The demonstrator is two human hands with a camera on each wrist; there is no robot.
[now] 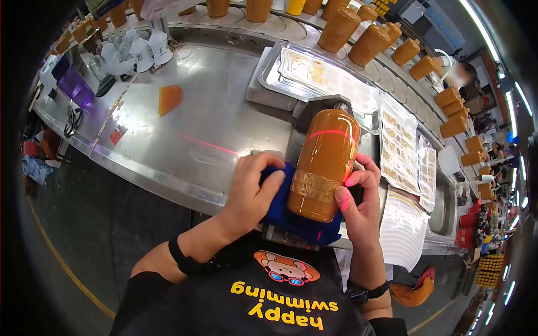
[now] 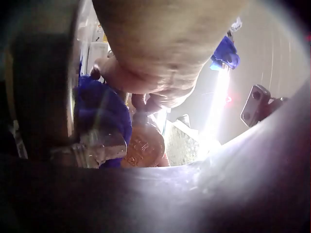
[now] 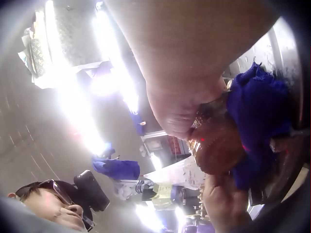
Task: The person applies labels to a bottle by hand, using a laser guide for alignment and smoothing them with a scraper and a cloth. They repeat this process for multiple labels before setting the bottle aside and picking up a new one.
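A glossy brown bottle with an embossed gold band lies tilted in a dark holder, its neck pointing away. Under its base is a blue cloth. My left hand is at the bottle's left, thumb and forefinger bent around the cloth's edge. At the right side, my right hand pinches at the lower end of a red-and-gold label, fingertips against the bottle. Red laser light crosses the bottle and those fingertips. In the right wrist view, the bottle base shows between both hands, beside the blue cloth.
Label sheets lie at the right, and more fill a metal tray behind the holder. An orange wedge sits on the steel table. A purple bottle stands far left. Brown bottles line a conveyor at the back.
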